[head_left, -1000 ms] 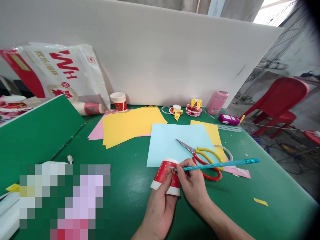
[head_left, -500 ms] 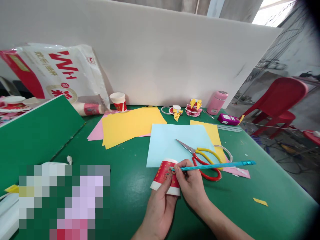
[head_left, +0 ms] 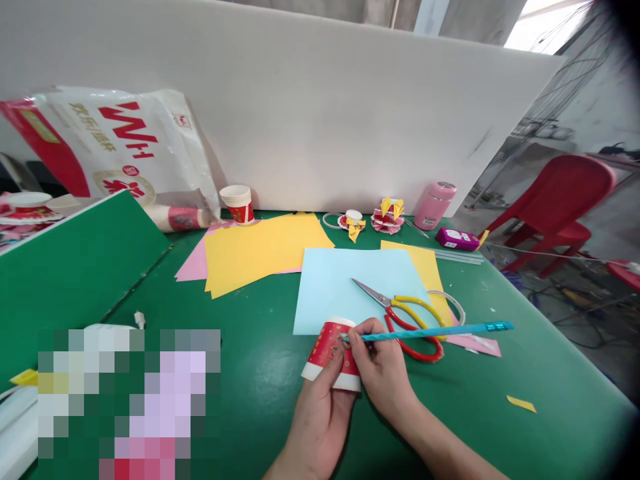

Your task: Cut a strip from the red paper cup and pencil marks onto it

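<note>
A red and white paper cup lies tilted in my left hand, whose thumb presses on its printed side. My right hand pinches a blue pencil close to its tip. That tip touches or nearly touches the red side of the cup; I cannot tell which. The pencil's far end points right. Behind my right hand, scissors with one yellow and one red handle lie spread on a light blue sheet.
Yellow sheets over pink paper lie at the back. Stacked paper cups, ruffled paper pieces, a pink bottle and a purple packet line the white board. A green panel stands at left, with a plastic bag behind.
</note>
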The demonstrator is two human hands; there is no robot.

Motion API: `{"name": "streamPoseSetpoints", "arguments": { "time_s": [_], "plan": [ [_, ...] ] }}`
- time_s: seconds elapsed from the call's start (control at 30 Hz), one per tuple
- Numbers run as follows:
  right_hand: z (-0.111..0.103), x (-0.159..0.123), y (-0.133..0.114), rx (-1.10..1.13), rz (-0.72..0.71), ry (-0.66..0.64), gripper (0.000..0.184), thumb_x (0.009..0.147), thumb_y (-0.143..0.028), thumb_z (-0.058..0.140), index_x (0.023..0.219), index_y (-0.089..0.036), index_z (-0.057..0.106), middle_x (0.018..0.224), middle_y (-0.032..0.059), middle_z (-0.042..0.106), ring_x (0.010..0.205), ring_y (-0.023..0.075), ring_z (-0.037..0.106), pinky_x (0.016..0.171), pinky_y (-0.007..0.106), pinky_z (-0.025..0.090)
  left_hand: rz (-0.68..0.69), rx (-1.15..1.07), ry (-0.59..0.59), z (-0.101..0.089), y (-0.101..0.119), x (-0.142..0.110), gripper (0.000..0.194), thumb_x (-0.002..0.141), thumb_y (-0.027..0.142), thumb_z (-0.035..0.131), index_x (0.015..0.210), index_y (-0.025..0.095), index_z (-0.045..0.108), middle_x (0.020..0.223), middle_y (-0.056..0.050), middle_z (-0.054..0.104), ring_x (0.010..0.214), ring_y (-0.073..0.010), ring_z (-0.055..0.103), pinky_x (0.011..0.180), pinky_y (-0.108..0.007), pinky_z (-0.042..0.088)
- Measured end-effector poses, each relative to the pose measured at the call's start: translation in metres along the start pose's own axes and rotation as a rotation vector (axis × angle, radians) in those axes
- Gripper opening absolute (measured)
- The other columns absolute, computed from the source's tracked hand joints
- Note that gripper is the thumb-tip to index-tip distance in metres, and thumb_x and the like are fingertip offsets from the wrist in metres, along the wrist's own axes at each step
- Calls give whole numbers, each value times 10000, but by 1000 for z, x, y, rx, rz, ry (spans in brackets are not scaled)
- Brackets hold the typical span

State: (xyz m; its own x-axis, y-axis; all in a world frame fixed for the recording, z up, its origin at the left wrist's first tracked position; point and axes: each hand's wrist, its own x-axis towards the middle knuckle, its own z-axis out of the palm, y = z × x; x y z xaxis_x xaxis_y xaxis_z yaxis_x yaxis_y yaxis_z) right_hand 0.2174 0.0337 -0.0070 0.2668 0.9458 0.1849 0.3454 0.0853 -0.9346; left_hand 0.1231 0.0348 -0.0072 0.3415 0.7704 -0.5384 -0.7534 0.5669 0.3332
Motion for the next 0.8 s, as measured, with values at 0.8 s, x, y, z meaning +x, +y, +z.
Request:
{"name": "streamPoseSetpoints", "arguments": {
  "time_s": [0.8],
  "plan": [
    [-2, 0, 4, -7, 20, 43, 147, 830, -258, 452, 699, -193, 436, 554, -38, 419, 451, 97, 349, 400, 215, 278, -32, -26, 32, 3, 3, 3, 217, 773, 98, 538, 978, 116, 608, 976, -125, 677, 948, -197, 610, 893, -334, 444]
  ]
}}
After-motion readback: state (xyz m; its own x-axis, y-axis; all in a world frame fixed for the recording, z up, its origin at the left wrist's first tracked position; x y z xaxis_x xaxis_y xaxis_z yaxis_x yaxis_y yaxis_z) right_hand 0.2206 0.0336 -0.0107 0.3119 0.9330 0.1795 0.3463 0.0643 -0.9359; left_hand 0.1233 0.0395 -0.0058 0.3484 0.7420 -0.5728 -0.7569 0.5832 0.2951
